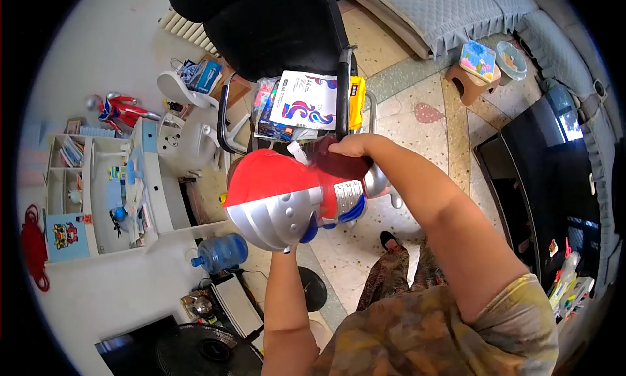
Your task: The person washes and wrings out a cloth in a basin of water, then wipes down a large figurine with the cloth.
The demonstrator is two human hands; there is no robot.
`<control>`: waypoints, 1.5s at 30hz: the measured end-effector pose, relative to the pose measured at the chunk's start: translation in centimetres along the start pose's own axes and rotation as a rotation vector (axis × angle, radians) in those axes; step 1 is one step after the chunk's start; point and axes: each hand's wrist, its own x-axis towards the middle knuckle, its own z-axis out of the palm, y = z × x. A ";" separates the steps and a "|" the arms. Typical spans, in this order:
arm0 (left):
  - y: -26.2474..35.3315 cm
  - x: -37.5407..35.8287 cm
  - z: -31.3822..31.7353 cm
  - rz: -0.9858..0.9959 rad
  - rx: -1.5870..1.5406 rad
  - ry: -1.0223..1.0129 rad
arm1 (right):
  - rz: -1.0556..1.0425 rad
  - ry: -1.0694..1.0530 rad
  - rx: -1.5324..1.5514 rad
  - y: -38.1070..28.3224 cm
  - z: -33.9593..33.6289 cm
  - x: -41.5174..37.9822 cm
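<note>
You are holding a large red-and-silver plastic hero figure [287, 197] up in front of you, well above the speckled terrazzo floor [417, 135], its domed head tilted down toward the camera. Your right hand [349, 146] is wrapping over the figure's red upper body from above, fingers curled against it, apparently steadying the top so the toy is not tipping. Your left hand [287, 245] is reaching up from below; it is hidden behind the silver head, so you cannot tell whether its fingers are closed or spread, though it appears to be bearing the weight. Held at two ends this way, the bulky figure is staying balanced between your arms.

Just beyond the figure, a black office chair [280, 30] is carrying a white printed paper pack [305, 101] on its seat. To your left, a white shelf unit [98, 193] is standing against the wall, a smaller red-and-silver figure [120, 110] beside it. A blue water bottle [222, 252] is lying on the floor near the shelf.
</note>
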 end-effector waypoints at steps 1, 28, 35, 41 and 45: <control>0.0 0.1 0.1 0.000 0.018 -0.002 | 0.036 -0.007 0.050 -0.2 0.1 0.2; -0.6 -0.7 1.2 0.023 0.399 -0.022 | -0.031 0.220 -0.207 -4.5 2.1 -6.8; -0.3 0.6 1.2 0.053 0.543 -0.007 | 0.095 0.099 -0.083 -3.4 0.6 -1.4; -0.7 1.1 0.6 0.046 0.607 0.017 | -0.129 0.625 -0.305 -4.8 5.5 -7.3; -0.9 0.9 0.2 0.029 0.679 0.029 | -0.256 0.934 -0.419 -4.8 7.7 -10.0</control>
